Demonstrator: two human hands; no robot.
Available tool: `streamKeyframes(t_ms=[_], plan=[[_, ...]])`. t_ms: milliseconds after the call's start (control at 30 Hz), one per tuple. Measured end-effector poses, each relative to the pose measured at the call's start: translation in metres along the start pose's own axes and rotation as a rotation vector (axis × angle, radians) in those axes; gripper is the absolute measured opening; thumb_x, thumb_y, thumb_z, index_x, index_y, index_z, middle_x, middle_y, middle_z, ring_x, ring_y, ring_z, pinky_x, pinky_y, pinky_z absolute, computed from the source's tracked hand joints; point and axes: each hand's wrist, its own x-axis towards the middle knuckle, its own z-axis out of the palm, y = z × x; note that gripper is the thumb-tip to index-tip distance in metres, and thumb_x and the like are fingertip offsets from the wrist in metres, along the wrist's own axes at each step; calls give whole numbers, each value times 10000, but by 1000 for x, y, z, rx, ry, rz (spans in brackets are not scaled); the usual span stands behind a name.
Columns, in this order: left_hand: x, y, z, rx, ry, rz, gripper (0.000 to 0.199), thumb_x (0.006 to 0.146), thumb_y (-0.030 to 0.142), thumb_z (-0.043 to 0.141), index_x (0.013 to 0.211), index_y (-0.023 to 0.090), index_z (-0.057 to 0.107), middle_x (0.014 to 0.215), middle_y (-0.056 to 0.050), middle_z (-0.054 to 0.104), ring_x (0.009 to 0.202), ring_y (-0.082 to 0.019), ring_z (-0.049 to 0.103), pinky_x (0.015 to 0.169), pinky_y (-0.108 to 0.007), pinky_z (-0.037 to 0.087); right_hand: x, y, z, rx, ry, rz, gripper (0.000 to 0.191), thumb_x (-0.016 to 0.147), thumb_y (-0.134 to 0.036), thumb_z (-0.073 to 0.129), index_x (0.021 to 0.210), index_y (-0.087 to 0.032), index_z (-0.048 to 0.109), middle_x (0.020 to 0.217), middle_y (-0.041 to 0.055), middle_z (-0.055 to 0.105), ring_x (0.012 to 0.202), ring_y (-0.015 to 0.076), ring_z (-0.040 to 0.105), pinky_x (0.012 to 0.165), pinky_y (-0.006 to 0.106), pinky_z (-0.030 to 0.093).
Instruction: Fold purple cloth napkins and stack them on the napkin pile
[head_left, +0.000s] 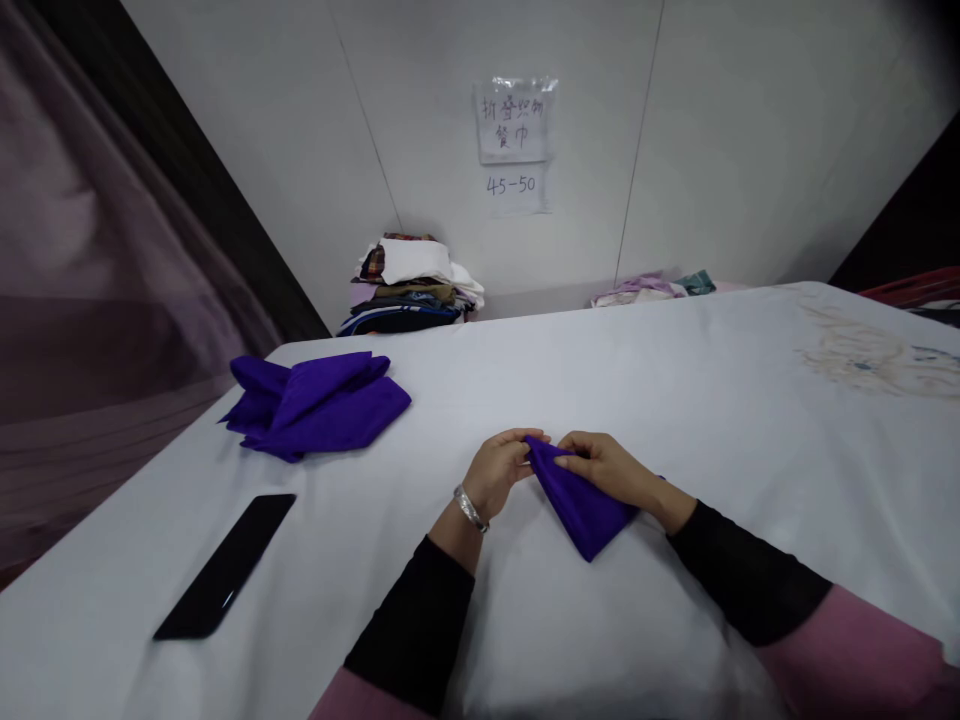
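A purple cloth napkin (589, 510), folded into a pointed shape, lies on the white-covered table in front of me. My left hand (501, 465), with a silver bangle at the wrist, pinches its upper left tip. On the cloth's upper edge my right hand (604, 465) grips with the thumb on top; the fingers behind are partly hidden. Part of the napkin's right side is covered by my right hand and wrist. Farther off to the left, a crumpled purple cloth (322, 405) sits in a loose heap, apart from both hands.
A flat black slab-like object (229, 565) lies at the left on the white tablecloth (420, 600). Behind the table rise a stack of folded fabrics (412, 285) and a lower cloth pile (649, 289). Handwritten paper signs (514, 130) hang on the wall. A mauve curtain (97, 280) borders the left.
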Motion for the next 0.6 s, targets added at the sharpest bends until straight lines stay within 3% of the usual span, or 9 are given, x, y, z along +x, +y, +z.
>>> streamKeyframes(t_ms=[100,267,467,600], plan=[[-3,5,3,-29,-4,-8,224,677,118,562,887,114,641,971,-126,671,853,-192,618,825,-369,448,-1,-3,1,-54,28,-5,139,787,-322,565,785,-188,601,701,-20,576,624,119,491,583,250,373],[-7,6,8,6,30,20,267,728,305,657,928,128,634,996,-120,666,841,-178,614,814,-355,450,-1,-4,1,-85,38,-1,148,788,-333,556,794,-193,605,713,-13,593,630,128,502,588,259,385],[-2,-4,8,65,118,71,248,634,245,743,831,129,644,861,-83,690,776,-161,620,788,-356,469,-1,-5,1,-102,8,-24,160,797,-342,552,844,-201,614,768,0,614,671,139,527,617,269,408],[3,-8,3,52,168,78,205,627,200,727,800,125,646,818,-76,699,729,-149,624,748,-336,486,-1,1,-6,-164,-2,-9,315,771,-340,600,1058,-212,588,823,7,620,718,149,554,650,276,423]])
